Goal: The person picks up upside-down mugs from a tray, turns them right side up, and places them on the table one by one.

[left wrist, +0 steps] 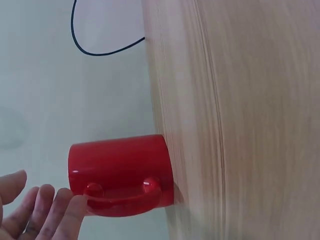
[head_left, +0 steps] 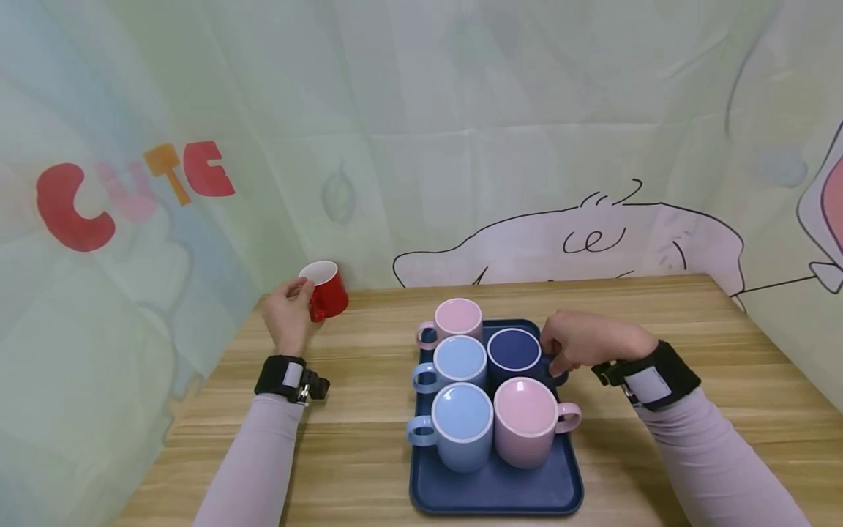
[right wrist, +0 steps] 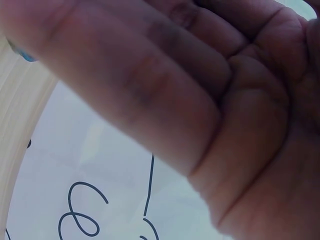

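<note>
My left hand (head_left: 290,313) is at the handle side of a red mug (head_left: 332,296) with a white inside, upright at the table's back left. In the left wrist view, its fingers (left wrist: 59,215) lie beside the handle, loosely extended, with the thumb apart. On a dark blue tray (head_left: 494,494) stands a navy mug (head_left: 515,350), whose handle my right hand (head_left: 586,340) pinches between thumb and fingers. The right wrist view is mostly filled by that hand's curled fingers (right wrist: 135,85); the navy mug is hidden there.
Around the navy mug, the tray carries two light blue mugs (head_left: 462,428) in its left column, a pink mug (head_left: 459,318) behind them and another pink mug (head_left: 525,421) at front right. A printed cloth (head_left: 421,146) hangs behind the wooden table (head_left: 356,439).
</note>
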`<act>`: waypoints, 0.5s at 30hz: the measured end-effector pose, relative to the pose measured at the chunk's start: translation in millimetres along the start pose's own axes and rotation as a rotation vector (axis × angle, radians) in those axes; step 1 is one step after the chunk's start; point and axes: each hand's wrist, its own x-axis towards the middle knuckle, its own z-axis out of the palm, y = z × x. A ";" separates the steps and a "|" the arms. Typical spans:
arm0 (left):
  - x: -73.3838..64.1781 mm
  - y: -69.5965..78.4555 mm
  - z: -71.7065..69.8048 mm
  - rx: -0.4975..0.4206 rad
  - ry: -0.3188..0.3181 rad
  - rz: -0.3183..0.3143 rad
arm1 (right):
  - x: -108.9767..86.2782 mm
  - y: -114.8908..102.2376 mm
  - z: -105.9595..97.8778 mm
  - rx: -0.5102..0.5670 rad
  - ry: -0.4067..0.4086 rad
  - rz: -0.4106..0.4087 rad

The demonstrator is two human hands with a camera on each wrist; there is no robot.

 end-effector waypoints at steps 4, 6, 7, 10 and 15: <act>-5.8 2.1 3.2 -0.047 -0.038 -0.016 | -0.9 -0.3 -0.5 0.007 0.008 0.000; -7.4 3.9 5.1 -0.069 -0.055 -0.016 | -1.5 0.0 -1.0 0.003 0.009 -0.003; -8.0 5.0 6.1 -0.077 -0.063 -0.013 | -1.9 0.2 -1.3 0.001 0.011 -0.006; -9.0 7.7 8.9 -0.086 -0.080 0.003 | -3.3 0.7 -2.8 -0.014 0.015 -0.013; -9.5 10.3 12.8 -0.133 -0.111 0.038 | -4.8 1.7 -5.3 -0.031 0.026 -0.031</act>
